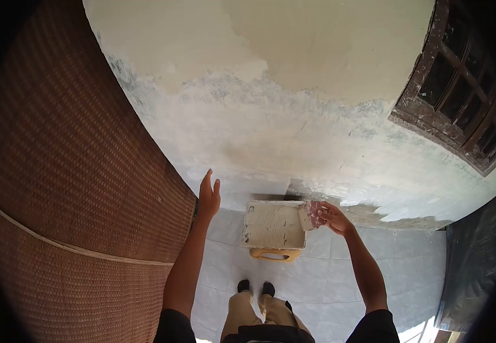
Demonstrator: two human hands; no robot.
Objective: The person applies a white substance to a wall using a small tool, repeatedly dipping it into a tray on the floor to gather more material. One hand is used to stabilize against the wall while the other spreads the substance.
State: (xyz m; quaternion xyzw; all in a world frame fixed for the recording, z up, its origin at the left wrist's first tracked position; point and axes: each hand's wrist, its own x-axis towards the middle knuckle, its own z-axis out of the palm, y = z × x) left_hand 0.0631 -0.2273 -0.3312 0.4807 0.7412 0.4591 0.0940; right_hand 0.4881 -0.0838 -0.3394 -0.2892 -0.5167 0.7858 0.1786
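Note:
My right hand [333,218] grips a putty-smeared scraper [309,216] with a worn reddish side and a pale face. The scraper is over the right edge of a rectangular tray [245,228]. Pale, creamy putty [276,224] with ridged marks lies in this tray. A yellow stool [276,255] shows beneath it. My left hand [209,197] is raised to the left of the tray, fingers extended and thumb apart, holding nothing.
Ahead stands a wall [282,126] patchily coated in white over beige and grey. Woven matting [88,148] with a rope [76,250] rises at the left. A brown window frame [431,108] is at upper right. Pale sheeting [316,280] covers the floor; dark sheeting [476,257] hangs at right.

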